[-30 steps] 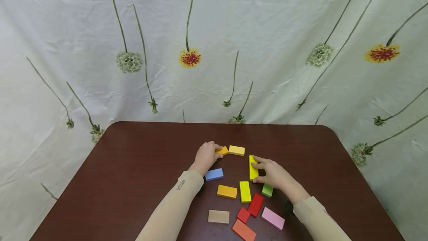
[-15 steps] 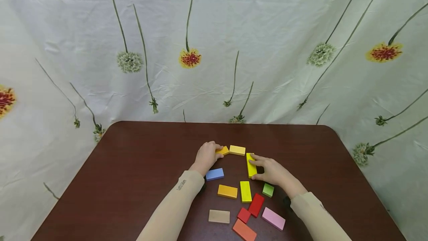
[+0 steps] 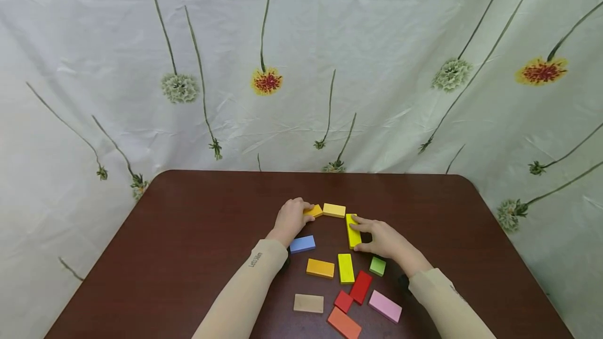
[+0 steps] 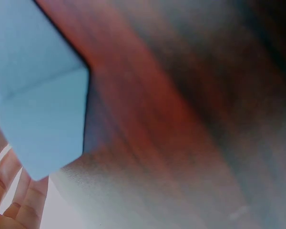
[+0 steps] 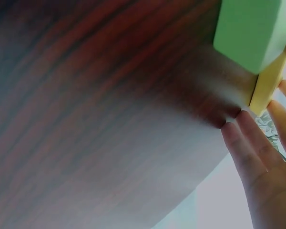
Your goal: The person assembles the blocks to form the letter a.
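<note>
Near the far side of the table, my left hand [image 3: 289, 219] holds an orange-yellow block [image 3: 314, 211] between thumb and fingers; its left part is hidden. A pale yellow block [image 3: 334, 210] lies against its right end. My right hand [image 3: 382, 238] pinches a bright yellow block [image 3: 352, 230] lengthwise, thumb at the near end. This block's far end sits close to the pale yellow one's right corner. In the right wrist view, the yellow block [image 5: 267, 86] shows behind a green block [image 5: 250, 33]. A blue block [image 4: 43, 114] fills the left wrist view's corner, covering part of the left hand [image 4: 24, 200].
Nearer on the dark brown table [image 3: 188, 234] lie an orange block [image 3: 320, 268], a second yellow block [image 3: 346, 269], red blocks [image 3: 361, 287], a tan block [image 3: 308, 303], a coral block [image 3: 344, 323] and a pink block [image 3: 385, 306]. A flowered cloth [image 3: 301, 41] hangs behind.
My right hand has slid the bright yellow block leftward and slightly away, up to the pale yellow block's corner, uncovering more of the green block. My left hand has stayed in place.
</note>
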Tool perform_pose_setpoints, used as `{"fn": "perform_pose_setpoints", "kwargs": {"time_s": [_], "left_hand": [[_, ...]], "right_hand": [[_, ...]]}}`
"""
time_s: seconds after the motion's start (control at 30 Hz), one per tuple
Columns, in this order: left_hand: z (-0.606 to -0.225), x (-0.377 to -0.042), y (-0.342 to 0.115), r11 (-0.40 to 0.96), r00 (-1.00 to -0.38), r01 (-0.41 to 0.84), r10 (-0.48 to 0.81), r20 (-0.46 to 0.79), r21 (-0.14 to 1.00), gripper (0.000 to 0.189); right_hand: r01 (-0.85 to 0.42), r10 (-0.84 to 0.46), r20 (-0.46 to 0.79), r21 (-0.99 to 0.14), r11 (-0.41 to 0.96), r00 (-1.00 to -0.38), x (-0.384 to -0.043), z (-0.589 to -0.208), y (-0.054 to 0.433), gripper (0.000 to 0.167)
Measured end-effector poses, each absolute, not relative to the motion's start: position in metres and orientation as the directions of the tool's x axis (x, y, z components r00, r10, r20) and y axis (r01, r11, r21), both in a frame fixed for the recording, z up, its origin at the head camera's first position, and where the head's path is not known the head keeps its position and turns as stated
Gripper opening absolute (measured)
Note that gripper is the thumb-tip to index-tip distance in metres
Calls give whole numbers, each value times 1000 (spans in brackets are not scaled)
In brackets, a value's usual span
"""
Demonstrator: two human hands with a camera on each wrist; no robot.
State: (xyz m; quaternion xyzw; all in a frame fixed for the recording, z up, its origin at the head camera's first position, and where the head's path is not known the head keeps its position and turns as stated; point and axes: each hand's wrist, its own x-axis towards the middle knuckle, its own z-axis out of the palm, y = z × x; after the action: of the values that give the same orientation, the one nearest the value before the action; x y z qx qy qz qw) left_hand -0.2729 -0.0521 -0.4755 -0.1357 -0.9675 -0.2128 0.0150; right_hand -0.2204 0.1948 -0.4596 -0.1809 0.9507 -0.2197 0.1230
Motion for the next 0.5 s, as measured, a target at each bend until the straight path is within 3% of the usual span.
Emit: {"fn": "perform_pose_setpoints", "kwargs": {"time_s": [0.5], "left_hand": [[-480, -284, -53, 863, -961, 271, 264, 76, 425, 35]], "right_hand": [[-255, -363, -162, -460, 850, -918, -227, -464, 192, 61]]}}
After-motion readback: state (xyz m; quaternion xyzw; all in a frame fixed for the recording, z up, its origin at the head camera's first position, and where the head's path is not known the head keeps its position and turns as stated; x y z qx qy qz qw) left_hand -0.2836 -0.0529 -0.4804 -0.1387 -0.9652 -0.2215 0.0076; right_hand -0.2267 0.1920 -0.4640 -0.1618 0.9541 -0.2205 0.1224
